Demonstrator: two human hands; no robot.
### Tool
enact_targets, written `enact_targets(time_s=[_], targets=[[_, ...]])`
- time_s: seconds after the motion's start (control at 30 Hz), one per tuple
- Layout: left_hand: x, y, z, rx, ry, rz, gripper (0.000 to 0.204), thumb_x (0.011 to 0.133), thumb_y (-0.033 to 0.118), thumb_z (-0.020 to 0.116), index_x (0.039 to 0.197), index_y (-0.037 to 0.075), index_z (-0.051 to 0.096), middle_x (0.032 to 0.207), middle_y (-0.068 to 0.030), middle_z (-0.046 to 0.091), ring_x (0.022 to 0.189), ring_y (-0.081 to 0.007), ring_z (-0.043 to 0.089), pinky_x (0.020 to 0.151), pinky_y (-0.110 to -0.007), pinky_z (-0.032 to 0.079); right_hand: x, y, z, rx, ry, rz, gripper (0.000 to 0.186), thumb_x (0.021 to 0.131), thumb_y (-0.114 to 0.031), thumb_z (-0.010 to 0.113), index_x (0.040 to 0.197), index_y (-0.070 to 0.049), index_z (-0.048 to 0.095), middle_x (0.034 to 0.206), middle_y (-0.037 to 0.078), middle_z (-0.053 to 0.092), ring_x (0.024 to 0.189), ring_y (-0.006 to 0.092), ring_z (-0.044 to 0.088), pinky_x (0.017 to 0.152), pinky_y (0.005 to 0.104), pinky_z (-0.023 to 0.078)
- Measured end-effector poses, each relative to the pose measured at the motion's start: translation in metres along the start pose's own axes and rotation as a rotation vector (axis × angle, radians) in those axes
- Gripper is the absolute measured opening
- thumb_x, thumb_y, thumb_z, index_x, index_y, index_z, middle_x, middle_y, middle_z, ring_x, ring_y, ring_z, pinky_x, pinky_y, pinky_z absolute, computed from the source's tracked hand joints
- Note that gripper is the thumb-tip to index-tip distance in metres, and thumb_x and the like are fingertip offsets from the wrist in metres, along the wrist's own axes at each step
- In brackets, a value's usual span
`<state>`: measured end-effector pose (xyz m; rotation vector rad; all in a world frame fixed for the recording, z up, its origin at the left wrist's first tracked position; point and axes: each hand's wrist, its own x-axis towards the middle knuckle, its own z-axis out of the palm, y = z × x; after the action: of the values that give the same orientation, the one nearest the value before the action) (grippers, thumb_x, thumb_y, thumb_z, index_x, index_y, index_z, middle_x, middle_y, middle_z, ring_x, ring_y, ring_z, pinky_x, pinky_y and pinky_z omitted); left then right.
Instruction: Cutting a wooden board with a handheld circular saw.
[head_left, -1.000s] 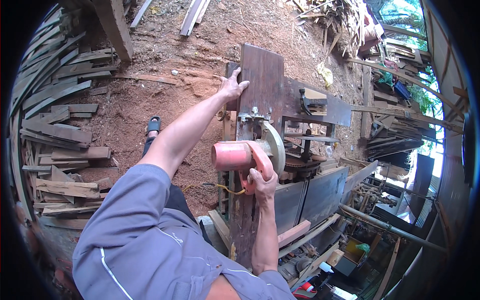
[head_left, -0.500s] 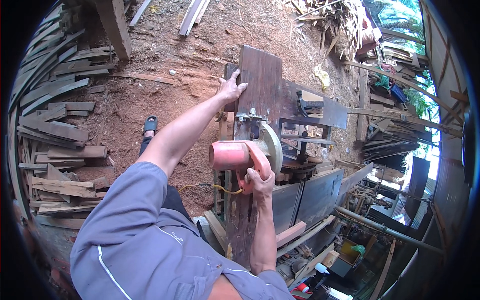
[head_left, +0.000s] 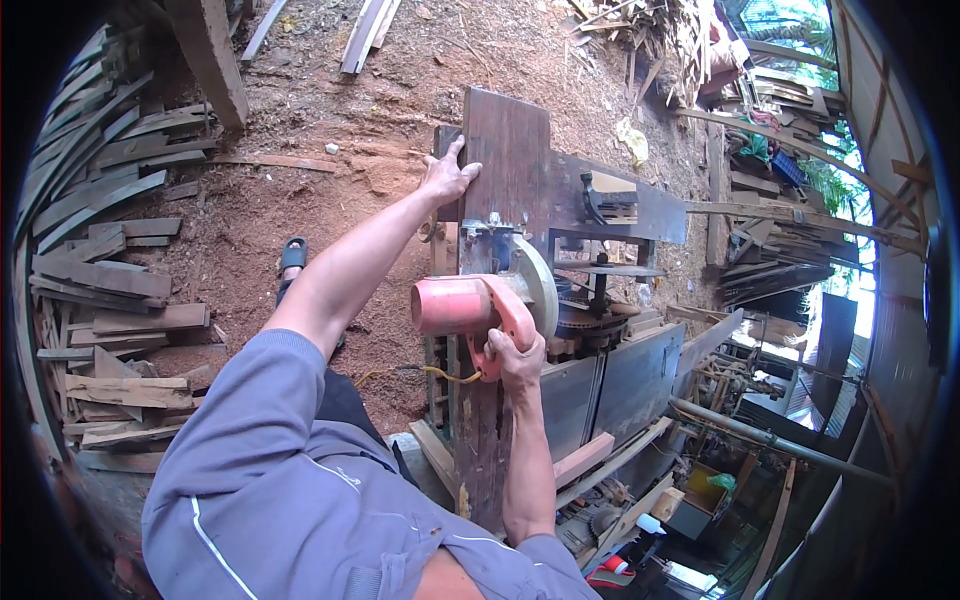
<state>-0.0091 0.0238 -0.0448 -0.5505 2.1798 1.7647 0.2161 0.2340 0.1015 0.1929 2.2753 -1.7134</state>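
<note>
My right hand (head_left: 518, 362) is wrapped around the rear handle of a circular saw (head_left: 450, 306) with a faded red motor body and a pale metal blade guard. The saw rests on a long dark wooden plank (head_left: 508, 150) that runs away from me. The blade itself is hidden. Beyond the saw, my left hand (head_left: 450, 182) lies at the plank's left edge, fingers stretched and apart, over a smaller dark board (head_left: 446, 140). A yellow power cord (head_left: 440, 373) trails left from the handle.
Right of the plank stands a metal-topped machine bench (head_left: 635, 375), with a black clamp (head_left: 594, 200) on a crosswise board. Wood offcuts (head_left: 130, 390) are piled at the left, more at the far right. Sawdust (head_left: 370, 230) covers the ground; a sandalled foot (head_left: 293, 256) stands there.
The whole view has shifted slightly, so things sit a little further left. Both hands keep their holds, and the saw shows no clear movement along the plank.
</note>
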Motion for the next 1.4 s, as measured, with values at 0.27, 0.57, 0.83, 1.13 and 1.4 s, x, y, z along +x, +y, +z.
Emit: enact_targets(time_s=[0.27,0.57,0.83,1.13,1.4], targets=[[-0.003,0.003,-0.001,-0.006,-0.006,-0.011,0.083,0.090,0.050,0.067,0.157,0.031,0.023,0.142,-0.0388,0.027,0.120,-0.0529,0.053,0.108,-0.051,0.043,-0.001,-0.005,0.003,-0.024,0.001,0.008,0.012,0.087,-0.008,0.070,0.091,0.003,0.066,0.066,0.003,0.059,0.055,0.0114,0.055,0.052,0.0269,0.046],[-0.006,0.004,0.000,0.015,-0.005,-0.013,0.083,0.090,0.050,0.067,0.157,0.031,0.023,0.141,-0.0371,0.030,0.117,-0.0523,0.056,0.106,-0.051,0.045,0.001,-0.001,0.000,0.015,0.016,0.008,0.009,0.087,-0.008,0.072,0.088,0.000,0.067,0.067,0.001,0.062,0.057,0.0083,0.058,0.053,0.0245,0.047],[-0.003,0.001,0.002,0.023,0.002,-0.010,0.082,0.090,0.052,0.066,0.157,0.032,0.023,0.141,-0.0363,0.031,0.118,-0.0523,0.055,0.105,-0.052,0.045,0.002,-0.003,0.001,0.024,-0.009,-0.004,0.009,0.086,-0.007,0.072,0.088,0.000,0.067,0.067,0.001,0.062,0.057,0.0084,0.058,0.052,0.0247,0.046],[-0.003,0.000,0.002,0.013,0.004,0.000,0.082,0.090,0.052,0.066,0.157,0.032,0.023,0.142,-0.0373,0.030,0.119,-0.0523,0.054,0.106,-0.052,0.044,0.003,-0.003,0.002,0.003,-0.002,-0.008,0.013,0.087,-0.007,0.069,0.093,0.003,0.064,0.067,0.004,0.059,0.055,0.0120,0.055,0.051,0.0273,0.047],[0.006,-0.007,0.005,0.014,0.011,0.003,0.082,0.090,0.052,0.066,0.157,0.030,0.024,0.145,-0.0388,0.027,0.122,-0.0532,0.053,0.108,-0.051,0.043,0.002,-0.005,0.006,0.019,0.027,-0.011,0.012,0.088,-0.005,0.068,0.096,0.003,0.064,0.069,0.004,0.059,0.056,0.0116,0.056,0.053,0.0268,0.047]])
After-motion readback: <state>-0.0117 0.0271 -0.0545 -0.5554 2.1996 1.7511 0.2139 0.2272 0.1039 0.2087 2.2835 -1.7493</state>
